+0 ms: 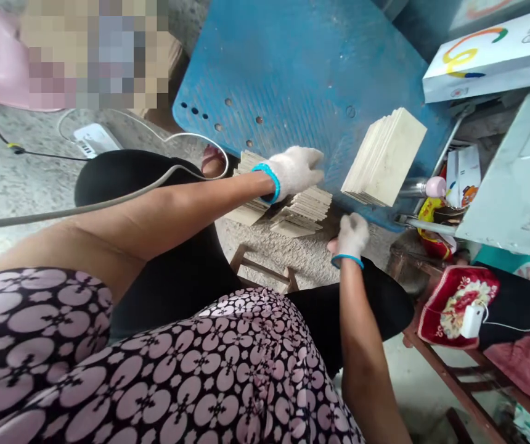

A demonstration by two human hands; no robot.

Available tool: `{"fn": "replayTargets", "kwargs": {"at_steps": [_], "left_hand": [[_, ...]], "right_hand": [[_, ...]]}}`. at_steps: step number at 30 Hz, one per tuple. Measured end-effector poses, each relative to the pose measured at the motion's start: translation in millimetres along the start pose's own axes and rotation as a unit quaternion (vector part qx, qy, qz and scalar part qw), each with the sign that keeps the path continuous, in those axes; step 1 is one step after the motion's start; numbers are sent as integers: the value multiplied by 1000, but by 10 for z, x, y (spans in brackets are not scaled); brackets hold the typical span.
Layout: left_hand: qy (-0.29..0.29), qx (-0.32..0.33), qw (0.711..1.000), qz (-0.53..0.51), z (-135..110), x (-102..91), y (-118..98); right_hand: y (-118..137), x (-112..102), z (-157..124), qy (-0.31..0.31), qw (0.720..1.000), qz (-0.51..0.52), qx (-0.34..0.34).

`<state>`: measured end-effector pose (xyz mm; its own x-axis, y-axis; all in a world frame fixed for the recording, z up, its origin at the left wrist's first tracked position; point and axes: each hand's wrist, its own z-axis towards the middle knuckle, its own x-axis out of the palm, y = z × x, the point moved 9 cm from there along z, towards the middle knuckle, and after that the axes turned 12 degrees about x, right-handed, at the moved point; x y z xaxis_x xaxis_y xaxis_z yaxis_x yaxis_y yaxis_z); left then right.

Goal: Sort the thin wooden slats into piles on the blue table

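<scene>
My left hand (296,169), in a white knitted glove with a blue cuff, reaches over a fanned stack of thin cream rectangular slabs (302,213). Its fingers are stretched and apart, and nothing shows in them. Partly behind my left wrist is another stack of slabs (249,213). My right hand (352,234), gloved the same way, is just above my right knee, with its fingers loosely bent and no object visible in it. Beyond it, a leaning stack of cream slabs (385,157) rests on the blue tabletop (293,68).
A pink-capped bottle (422,187) and a white printed box (491,55) lie right of the tabletop. A white power strip (96,140) is on the floor, its cable crossing near my left arm. At right are a wooden chair (450,373) and a red cushion (459,302).
</scene>
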<state>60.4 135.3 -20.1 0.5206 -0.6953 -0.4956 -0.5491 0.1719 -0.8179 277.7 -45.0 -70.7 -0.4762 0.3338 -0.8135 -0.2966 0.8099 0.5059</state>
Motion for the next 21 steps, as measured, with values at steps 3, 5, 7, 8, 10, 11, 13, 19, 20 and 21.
{"fn": "replayTargets", "kwargs": {"at_steps": [3, 5, 7, 8, 10, 11, 13, 19, 20, 21], "left_hand": [[-17, -49, 999, 14, -89, 124, 156], [6, -69, 997, 39, -187, 282, 209], [25, -86, 994, 60, -325, 457, 265], [30, -98, 993, 56, -408, 552, 312], [16, -141, 990, 24, -591, 729, 462], [17, -156, 987, 24, -672, 823, 539], [19, -182, 983, 19, -799, 999, 684], [10, -210, 978, -16, -849, 1329, 904], [6, -210, 977, -23, -838, 1361, 923], [2, -211, 977, -30, -831, 1390, 943]], "right_hand": [[-413, 362, -291, 75, 995, -48, 45], [-588, 498, -418, 94, 992, -59, 55], [-689, 605, -504, 116, 990, -65, 56], [-713, 648, -532, 126, 988, -68, 53], [-718, 715, -562, 142, 987, -71, 39], [-706, 740, -567, 149, 986, -72, 30], [-669, 784, -571, 162, 984, -76, 12], [-632, 858, -548, 168, 980, -108, 3], [-636, 869, -544, 168, 979, -113, 3], [-645, 880, -541, 169, 979, -117, 4]]}}
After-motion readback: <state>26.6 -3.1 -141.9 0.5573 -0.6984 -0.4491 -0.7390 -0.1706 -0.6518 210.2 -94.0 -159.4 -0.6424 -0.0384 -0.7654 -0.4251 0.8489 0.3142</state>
